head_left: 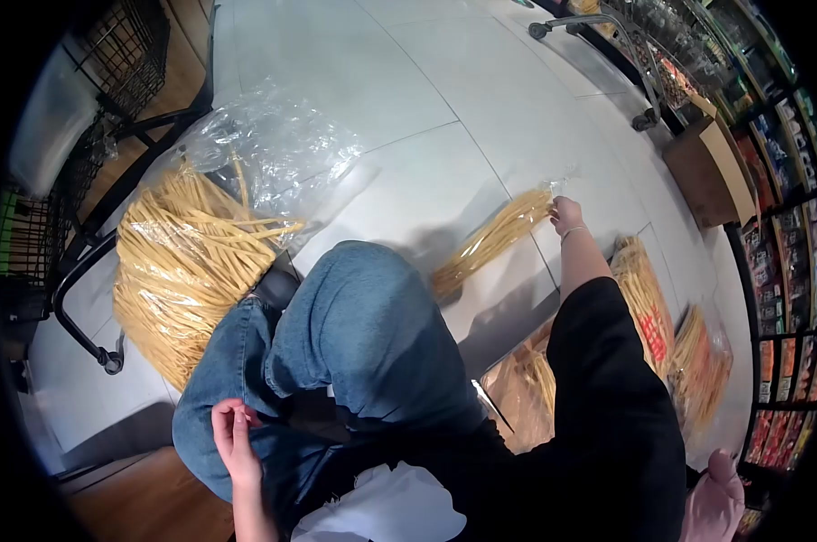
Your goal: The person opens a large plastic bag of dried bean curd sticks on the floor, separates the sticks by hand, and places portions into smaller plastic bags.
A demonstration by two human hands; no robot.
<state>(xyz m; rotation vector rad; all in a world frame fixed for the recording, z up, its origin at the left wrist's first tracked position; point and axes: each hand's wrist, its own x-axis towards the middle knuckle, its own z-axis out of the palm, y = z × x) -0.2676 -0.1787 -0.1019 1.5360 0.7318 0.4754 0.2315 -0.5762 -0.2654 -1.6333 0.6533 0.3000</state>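
At the right of centre, my right hand (566, 215) grips the gathered top of a slim clear bag of yellow sticks (494, 237), which slants down to the left over the tiled floor. My left hand (237, 432) is over my jeans at the lower left, fingers curled together; whether anything small is in them is too hard to make out. A large open plastic bag of yellow sticks (191, 271) lies beside my knee on the left, some sticks poking out of its mouth.
Filled bags with red print (648, 316) lie right of my right arm, near another bag (697, 361). A cardboard box (708, 172) stands by the stocked shelves (788, 262). Black wire baskets (124, 54) and a wheeled metal frame (74, 316) are at the left.
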